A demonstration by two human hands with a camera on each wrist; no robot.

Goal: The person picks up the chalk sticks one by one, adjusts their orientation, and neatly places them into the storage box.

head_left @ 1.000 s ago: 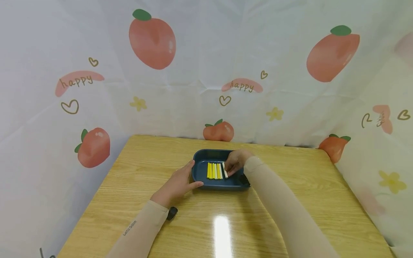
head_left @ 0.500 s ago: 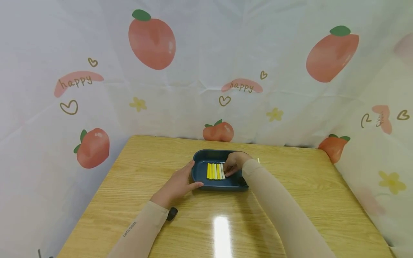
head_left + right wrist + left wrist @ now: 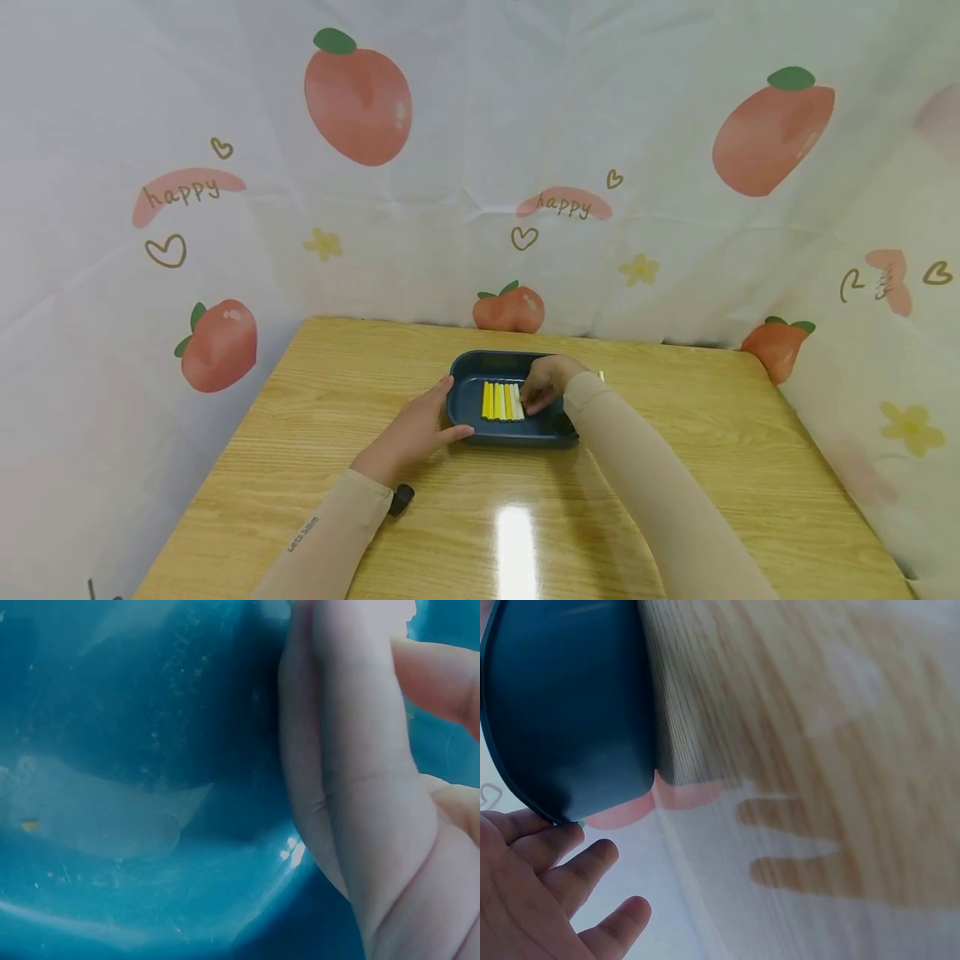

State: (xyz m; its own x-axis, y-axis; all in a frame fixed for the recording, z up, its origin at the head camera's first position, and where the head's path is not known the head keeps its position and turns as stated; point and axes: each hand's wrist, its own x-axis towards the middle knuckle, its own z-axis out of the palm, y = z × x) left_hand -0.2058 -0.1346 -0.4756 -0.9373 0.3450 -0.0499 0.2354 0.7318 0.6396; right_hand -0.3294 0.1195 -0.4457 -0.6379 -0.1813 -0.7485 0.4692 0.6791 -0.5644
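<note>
A dark blue tray (image 3: pixel 555 427) stands on the table, with yellow and white chalk sticks (image 3: pixel 497 402) in a row side by side on its floor. My left hand (image 3: pixel 408 429) rests against the tray's left end, fingers fairly straight along the outside and thumb at the near rim. Over the tray's right half, my right hand (image 3: pixel 549 382) pinches a white chalk stick (image 3: pixel 517 402) at the right end of the row. In the right wrist view a white chalk end (image 3: pixel 394 616) shows by the fingertips; the rest is hidden.
Behind the right sleeve (image 3: pixel 611 408) the tip of another pale stick (image 3: pixel 602 377) pokes out on the table. A white cloth with fruit prints (image 3: pixel 450 167) hangs around the wooden table (image 3: pixel 337 358). A black wrist device (image 3: pixel 402 500) sits by the left cuff.
The right hand has brought the white chalk stick leftward, from slanted and apart to upright in line against the row. Left hand and tray have stayed in place.
</note>
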